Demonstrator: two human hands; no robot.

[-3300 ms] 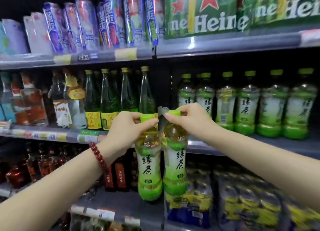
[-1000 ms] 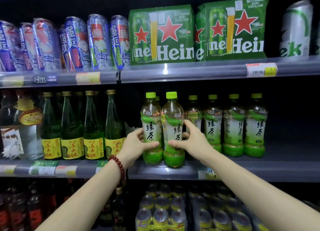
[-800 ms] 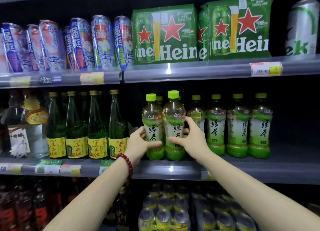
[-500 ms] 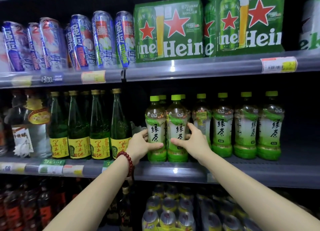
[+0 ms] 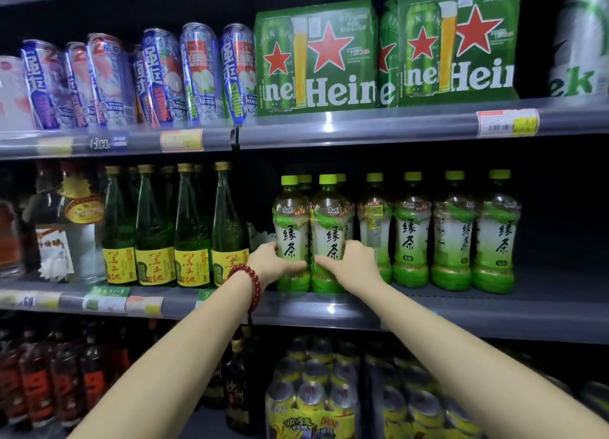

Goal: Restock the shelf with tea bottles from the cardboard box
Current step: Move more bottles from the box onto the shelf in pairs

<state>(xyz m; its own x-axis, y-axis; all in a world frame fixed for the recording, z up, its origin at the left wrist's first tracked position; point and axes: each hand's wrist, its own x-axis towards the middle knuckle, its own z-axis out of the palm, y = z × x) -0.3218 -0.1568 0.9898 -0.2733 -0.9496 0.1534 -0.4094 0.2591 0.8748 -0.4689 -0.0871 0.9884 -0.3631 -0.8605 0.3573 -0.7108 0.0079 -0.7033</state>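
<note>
Hands reach to the middle shelf (image 5: 428, 310): the left hand (image 5: 270, 262) has its grip closed around one green tea bottle (image 5: 291, 237), the right hand (image 5: 352, 264) around the bottle beside it (image 5: 329, 237). Both bottles stand upright, touching, left of the tea row (image 5: 451, 237).

**Dark store shelving, three tiers stocked**

Black back panel (image 5: 560, 188) sat behind grey metal shelves. Top shelf edge (image 5: 362, 125) carried price tags (image 5: 507, 123) and glare spots from overhead light. On it stood blue-and-silver cans (image 5: 201, 76) at left, green beer packs (image 5: 316, 56) at centre and a silver keg (image 5: 580, 43) at far right. Middle tier at left held dark green glass bottles (image 5: 191, 227) with yellow labels, beside clear liquor bottles (image 5: 66, 227). Lower tier showed dark bottles with red labels (image 5: 36, 382) and shrink-wrapped yellow can packs (image 5: 309, 402). Lighting was dim, edges blurred.
</note>
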